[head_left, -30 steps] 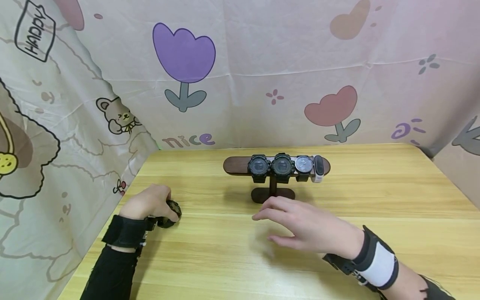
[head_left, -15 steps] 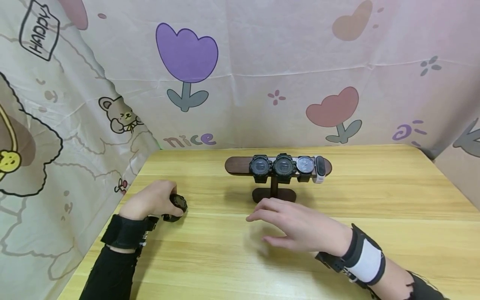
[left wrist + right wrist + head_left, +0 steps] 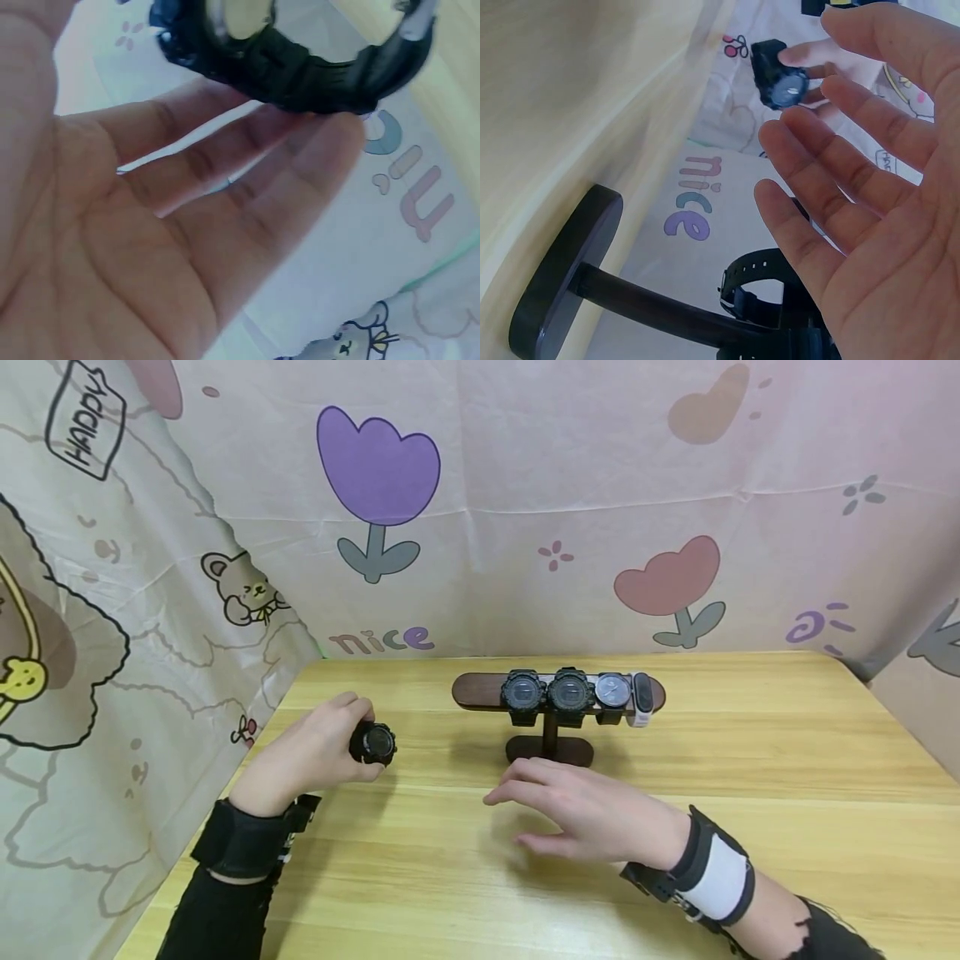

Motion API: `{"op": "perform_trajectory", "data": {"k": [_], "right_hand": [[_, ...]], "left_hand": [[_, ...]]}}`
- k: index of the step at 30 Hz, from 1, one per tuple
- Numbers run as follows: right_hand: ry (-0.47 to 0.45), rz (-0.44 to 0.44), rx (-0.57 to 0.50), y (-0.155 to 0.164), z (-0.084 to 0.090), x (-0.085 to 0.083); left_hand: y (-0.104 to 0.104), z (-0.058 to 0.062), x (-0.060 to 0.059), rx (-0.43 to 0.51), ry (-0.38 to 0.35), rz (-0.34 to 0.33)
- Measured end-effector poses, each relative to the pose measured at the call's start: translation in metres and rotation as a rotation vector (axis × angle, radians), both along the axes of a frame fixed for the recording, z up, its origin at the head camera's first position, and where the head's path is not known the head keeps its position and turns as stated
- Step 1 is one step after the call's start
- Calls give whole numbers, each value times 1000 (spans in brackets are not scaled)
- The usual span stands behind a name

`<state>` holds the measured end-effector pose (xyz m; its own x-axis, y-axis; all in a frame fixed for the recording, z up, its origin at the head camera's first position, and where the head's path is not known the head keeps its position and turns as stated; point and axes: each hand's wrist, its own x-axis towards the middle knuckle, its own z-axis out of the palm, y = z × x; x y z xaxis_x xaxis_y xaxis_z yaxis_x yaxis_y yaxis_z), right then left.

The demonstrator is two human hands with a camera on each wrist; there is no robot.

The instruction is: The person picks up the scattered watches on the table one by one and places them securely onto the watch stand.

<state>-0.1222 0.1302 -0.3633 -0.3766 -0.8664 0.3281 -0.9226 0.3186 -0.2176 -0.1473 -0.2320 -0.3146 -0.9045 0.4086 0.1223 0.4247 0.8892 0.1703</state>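
- Head view: the left hand (image 3: pixel 318 752) has lifted the black digital watch (image 3: pixel 372 743) off the wooden table (image 3: pixel 750 777) and carried it forward and toward the middle since a second ago, when hand and watch sat low near the table's left edge. Its fingers are curled round the strap, with the dial turned toward the camera. The watch is now in the air, left of the dark wooden watch stand (image 3: pixel 551 693), which carries four watches on its right part and shows bare bar at its left end. The right hand (image 3: pixel 592 810) has drifted slightly left; it hovers low over the table in front of the stand's base, fingers spread and holding nothing.
- Left wrist view: the fingers (image 3: pixel 247 172) reach up under the watch band (image 3: pixel 300 60), and the fingertips press on the strap. The picture is blurred, which I take as the hand being in motion.
- Right wrist view: the right hand's fingers (image 3: pixel 840 180) are straight and apart. Beyond them the lifted watch (image 3: pixel 778 79) shows in the other hand, and the stand's base (image 3: pixel 566 277) is close below.
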Motion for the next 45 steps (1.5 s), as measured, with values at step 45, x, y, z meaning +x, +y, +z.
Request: {"op": "perform_trajectory", "data": {"k": [45], "right_hand": [[-49,-25,-9,-3,2,-7]], "left_hand": [[26,14,10,299,428,-499]]}}
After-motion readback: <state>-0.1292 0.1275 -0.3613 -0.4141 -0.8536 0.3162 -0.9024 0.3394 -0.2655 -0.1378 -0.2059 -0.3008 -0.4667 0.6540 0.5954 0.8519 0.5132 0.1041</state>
